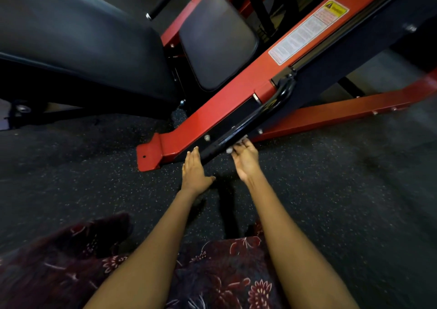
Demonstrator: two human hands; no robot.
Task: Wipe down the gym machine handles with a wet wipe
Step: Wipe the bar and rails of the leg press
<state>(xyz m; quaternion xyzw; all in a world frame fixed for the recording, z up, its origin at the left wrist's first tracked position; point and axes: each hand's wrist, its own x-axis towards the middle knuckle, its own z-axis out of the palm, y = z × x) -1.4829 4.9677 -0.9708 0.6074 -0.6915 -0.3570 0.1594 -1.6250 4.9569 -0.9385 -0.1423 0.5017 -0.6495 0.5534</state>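
Dark floral-print fabric (212, 273) covers the person's lap at the bottom edge, both bare forearms reaching forward over it above speckled black rubber flooring (82, 178). Left hand (194, 171) lies flat, fingers straight and released, fingertips touching the lower end of the glossy black bar handle (246, 124) that runs along the slanted red steel frame beam (212, 112). Right hand (244, 158) is just right of the left one, fingers curled against the same black handle, pinching a small white wet wipe (230, 149); only bits of the wipe show between fingers and bar, blurred. Red floor foot plate (147, 158) with a bolt hole sits at the beam's low end, left of the left hand. Beyond the beam, up-left, a rounded black padded seat (217, 39) and a large black padded backrest (78, 36). Farther up the beam, a white and yellow warning label (307, 30), text unreadable. Second red beam (343, 112) angles off to the right of the handle.
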